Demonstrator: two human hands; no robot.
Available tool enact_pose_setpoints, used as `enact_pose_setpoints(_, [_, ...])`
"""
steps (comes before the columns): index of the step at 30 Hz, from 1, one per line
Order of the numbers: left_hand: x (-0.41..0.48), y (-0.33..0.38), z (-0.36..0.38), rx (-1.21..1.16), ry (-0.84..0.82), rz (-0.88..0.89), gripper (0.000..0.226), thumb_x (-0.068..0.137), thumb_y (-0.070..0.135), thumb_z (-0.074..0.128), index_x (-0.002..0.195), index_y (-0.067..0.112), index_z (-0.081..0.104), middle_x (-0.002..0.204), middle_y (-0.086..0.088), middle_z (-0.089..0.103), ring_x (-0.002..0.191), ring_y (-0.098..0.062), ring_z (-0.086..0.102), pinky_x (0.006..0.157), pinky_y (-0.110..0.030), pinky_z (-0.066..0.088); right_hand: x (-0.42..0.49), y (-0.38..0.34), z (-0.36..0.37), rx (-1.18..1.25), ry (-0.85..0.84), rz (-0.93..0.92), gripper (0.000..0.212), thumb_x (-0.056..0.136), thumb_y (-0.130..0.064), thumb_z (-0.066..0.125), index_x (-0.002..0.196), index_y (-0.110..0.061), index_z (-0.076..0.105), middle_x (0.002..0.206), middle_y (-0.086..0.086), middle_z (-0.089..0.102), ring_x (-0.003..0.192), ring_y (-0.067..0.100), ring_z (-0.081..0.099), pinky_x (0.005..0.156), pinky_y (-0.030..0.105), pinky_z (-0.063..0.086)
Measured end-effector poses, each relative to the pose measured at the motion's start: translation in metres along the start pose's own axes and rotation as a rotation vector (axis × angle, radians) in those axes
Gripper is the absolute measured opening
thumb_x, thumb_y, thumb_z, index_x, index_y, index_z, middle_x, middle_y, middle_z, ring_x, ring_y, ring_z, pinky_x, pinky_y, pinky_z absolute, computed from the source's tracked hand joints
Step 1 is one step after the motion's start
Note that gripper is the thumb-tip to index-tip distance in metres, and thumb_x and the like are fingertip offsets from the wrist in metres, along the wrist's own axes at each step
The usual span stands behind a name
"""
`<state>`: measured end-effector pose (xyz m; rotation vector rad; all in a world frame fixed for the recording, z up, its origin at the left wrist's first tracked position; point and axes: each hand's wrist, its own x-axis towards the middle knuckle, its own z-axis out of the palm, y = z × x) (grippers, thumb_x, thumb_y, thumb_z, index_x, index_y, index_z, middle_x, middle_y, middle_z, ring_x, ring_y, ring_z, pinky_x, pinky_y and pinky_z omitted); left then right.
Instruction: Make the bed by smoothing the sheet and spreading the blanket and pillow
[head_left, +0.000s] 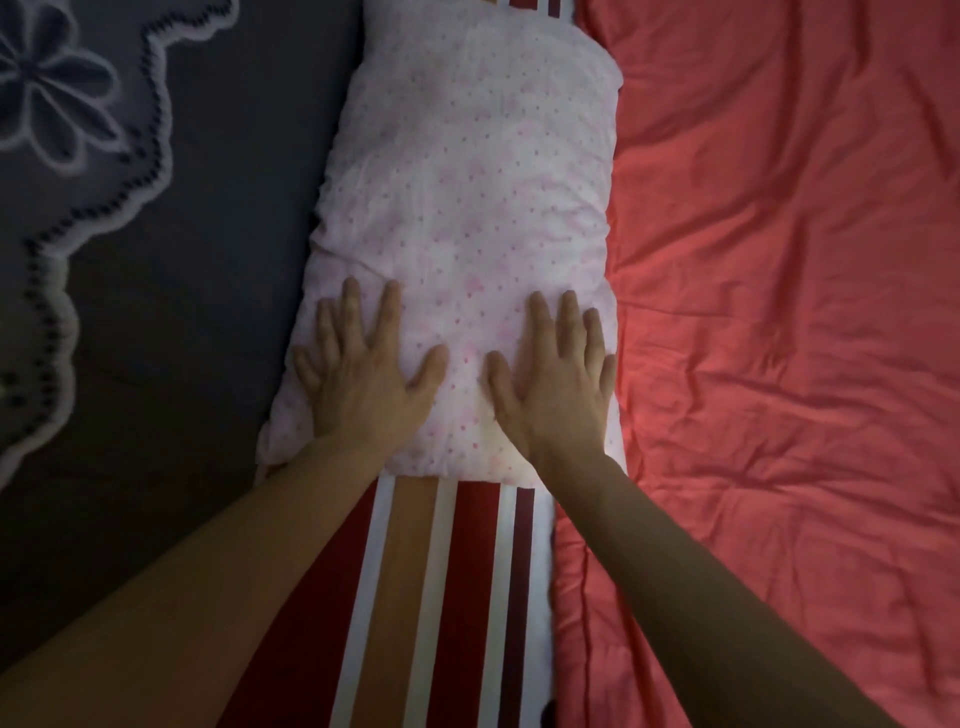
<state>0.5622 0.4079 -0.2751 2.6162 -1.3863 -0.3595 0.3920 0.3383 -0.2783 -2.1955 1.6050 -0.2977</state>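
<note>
Bed-making: left grip (363, 376) & right grip (553, 379), both flat & splayed, press on pink pillow (467, 182) atop striped sheet (441, 571); red blanket (779, 312) alongside, right.

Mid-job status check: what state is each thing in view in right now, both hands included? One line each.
pillow: lying on the striped sheet, lightly creased, both hands on its near end
striped sheet: flat and smooth where visible, partly under the pillow
red blanket: spread right of the pillow, wrinkled
dark flowered cloth: lying flat, left of the pillow
left hand: fingers spread, pressing the pillow
right hand: flat, pressing the pillow
</note>
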Motion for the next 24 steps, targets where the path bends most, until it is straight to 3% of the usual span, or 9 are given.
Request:
enact_pose_setpoints(7, [-0.008, -0.008, 0.035, 0.005, -0.055, -0.016, 0.086, 0.087, 0.082, 0.021, 0.152, 0.046, -0.022, 0.166, 0.006, -0.021, 0.153, -0.03, -0.013, 0.117, -0.069, 0.007, 0.004, 0.021, 0.031, -0.04, -0.114, 0.008, 0.08, 0.093, -0.07, 0.032, 0.159, -0.039, -0.001, 0.169, -0.007, -0.006, 0.155, 0.022, -0.009, 0.117, 0.068, 0.012])
enact_pose_setpoints(19, [-0.032, -0.004, 0.017, 0.094, 0.035, 0.016, 0.083, 0.089, 0.077, 0.015, 0.158, 0.037, -0.01, 0.168, -0.004, -0.009, 0.154, -0.034, -0.003, 0.119, -0.065, 0.007, -0.016, 0.007, 0.004, -0.033, -0.018, -0.035, 0.08, 0.094, -0.061, 0.04, 0.161, -0.03, 0.008, 0.17, 0.003, 0.0, 0.155, 0.027, -0.007, 0.123, 0.057, 0.004])
enact_pose_setpoints(21, [-0.036, -0.001, 0.008, 0.101, 0.042, 0.026, 0.081, 0.093, 0.073, 0.02, 0.159, 0.034, -0.005, 0.168, -0.006, -0.005, 0.154, -0.034, -0.001, 0.12, -0.061, 0.007, -0.017, 0.005, -0.004, -0.019, 0.002, -0.063, 0.075, 0.095, -0.056, 0.043, 0.159, -0.027, 0.018, 0.169, 0.005, 0.006, 0.156, 0.028, -0.001, 0.124, 0.054, 0.009])
enact_pose_setpoints(24, [-0.036, 0.016, -0.018, 0.121, 0.061, 0.119, 0.075, 0.099, 0.058, 0.036, 0.159, 0.028, 0.003, 0.169, -0.006, -0.001, 0.155, -0.028, 0.0, 0.124, -0.052, 0.008, -0.012, 0.002, -0.028, 0.082, 0.046, -0.094, 0.061, 0.096, -0.04, 0.053, 0.151, -0.02, 0.036, 0.165, 0.01, 0.019, 0.149, 0.032, 0.022, 0.118, 0.049, 0.03])
